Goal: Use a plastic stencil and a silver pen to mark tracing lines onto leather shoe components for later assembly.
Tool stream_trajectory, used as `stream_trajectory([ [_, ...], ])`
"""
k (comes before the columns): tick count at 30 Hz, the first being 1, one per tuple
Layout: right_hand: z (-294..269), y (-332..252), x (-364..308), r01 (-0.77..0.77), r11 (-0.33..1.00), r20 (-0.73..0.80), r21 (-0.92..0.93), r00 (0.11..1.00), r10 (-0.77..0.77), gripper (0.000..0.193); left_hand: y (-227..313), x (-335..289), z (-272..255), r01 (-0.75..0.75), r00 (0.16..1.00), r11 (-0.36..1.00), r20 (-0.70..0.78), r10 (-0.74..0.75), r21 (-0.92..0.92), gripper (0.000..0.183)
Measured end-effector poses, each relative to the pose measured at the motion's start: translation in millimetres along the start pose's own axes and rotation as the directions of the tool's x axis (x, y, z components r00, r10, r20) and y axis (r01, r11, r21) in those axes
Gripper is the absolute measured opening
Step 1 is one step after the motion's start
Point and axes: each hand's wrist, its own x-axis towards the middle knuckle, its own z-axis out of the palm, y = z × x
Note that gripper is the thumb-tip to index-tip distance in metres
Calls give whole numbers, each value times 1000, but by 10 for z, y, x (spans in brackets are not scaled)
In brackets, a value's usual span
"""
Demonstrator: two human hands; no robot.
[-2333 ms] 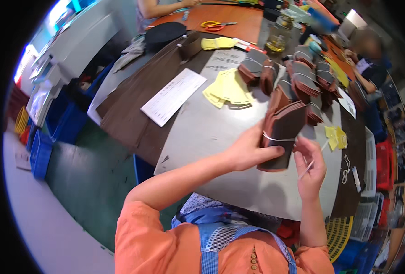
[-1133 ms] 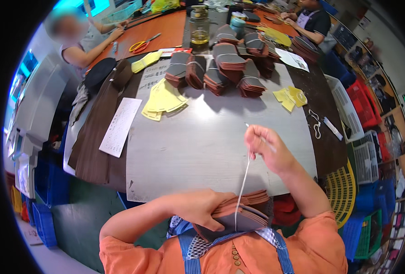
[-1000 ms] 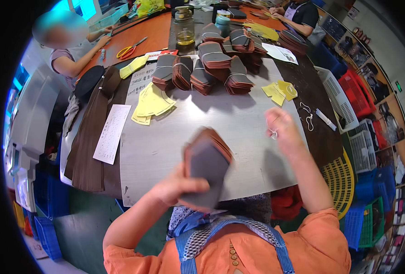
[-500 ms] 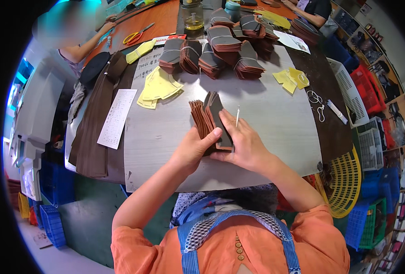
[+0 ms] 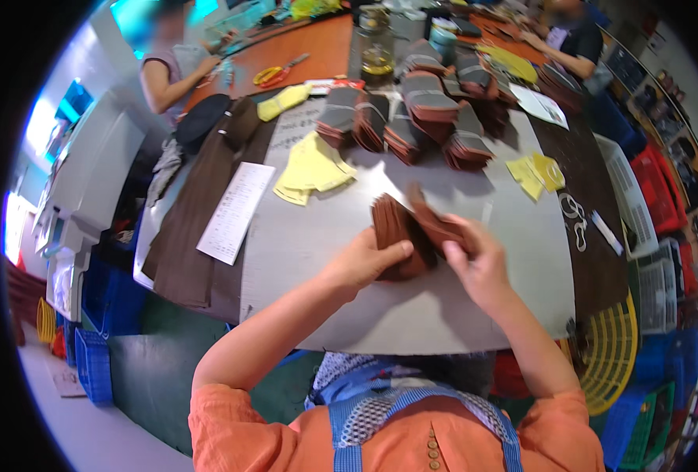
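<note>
My left hand (image 5: 369, 256) is closed round a fanned stack of brown cut pieces (image 5: 391, 224), its thumb across the near side. My right hand (image 5: 479, 263) grips a smaller sheaf of brown pieces (image 5: 434, 222), tilted up and set apart from the left stack at the top. The lower ends of the two sheaves meet or overlap, and motion blurs them. Both are just over the grey work board (image 5: 349, 307). A pale slim streak shows above my right fingers, too blurred to name. Behind lie several banded bundles of grey and brown pieces (image 5: 430, 102).
Yellow pattern pieces (image 5: 310, 169) and a printed paper slip (image 5: 236, 212) lie left, beside long brown strips (image 5: 188, 236). To the right are more yellow pieces (image 5: 536, 175), white cord (image 5: 576, 220) and a yellow basket (image 5: 613, 354). Two people sit across, near orange-handled scissors (image 5: 274, 75).
The stack held between both hands is now parted: my right hand has moved right with a sheaf and turned its brown side up. The view has shifted, so the table appears farther right.
</note>
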Motion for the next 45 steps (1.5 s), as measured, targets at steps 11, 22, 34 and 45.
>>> stream_trajectory([
  [11, -411, 898, 111, -304, 938, -387, 165, 855, 345, 45, 653, -45, -585, -6, 999, 574, 32, -34, 819, 55],
  [22, -441, 1137, 90, -267, 963, -474, -12, 850, 230, 50, 248, 227, -1373, 55, 750, 207, -177, 637, 977, 25],
  [34, -31, -104, 901, 217, 959, -8, -181, 975, -222, 33, 402, -177, -1710, -4, 816, 452, -259, 518, 892, 14],
  [45, 1436, 97, 2353, 651, 477, 322, -590, 732, -600, 43, 422, -27, -2100, -4, 581, 304, -246, 776, 953, 40],
])
